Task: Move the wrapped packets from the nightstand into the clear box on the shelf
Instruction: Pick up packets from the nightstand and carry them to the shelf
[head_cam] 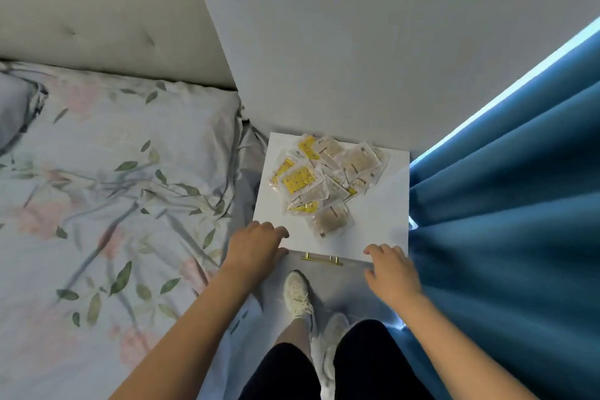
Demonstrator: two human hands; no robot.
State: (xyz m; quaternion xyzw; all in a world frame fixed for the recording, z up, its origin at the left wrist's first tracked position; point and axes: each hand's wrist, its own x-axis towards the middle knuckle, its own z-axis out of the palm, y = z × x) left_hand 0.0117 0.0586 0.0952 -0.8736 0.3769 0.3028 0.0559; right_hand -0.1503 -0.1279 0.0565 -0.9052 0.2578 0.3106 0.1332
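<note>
Several wrapped packets [328, 178], clear plastic with yellow or beige contents, lie in a loose pile on the white nightstand [380, 221], toward its back. My left hand [256, 243] rests at the nightstand's front left corner, fingers loosely bent, holding nothing. Over the front right edge hovers my right hand [389, 269], its fingers relaxed and empty. Both hands are short of the pile. The clear box and the shelf are out of view.
A bed with floral bedding [113, 204] and a padded headboard [97, 26] fills the left. Blue curtains [506, 221] hang close on the right. A white wall [373, 42] stands behind the nightstand. A gold drawer handle [321, 259] sits below its front edge, above my white shoes [298, 295].
</note>
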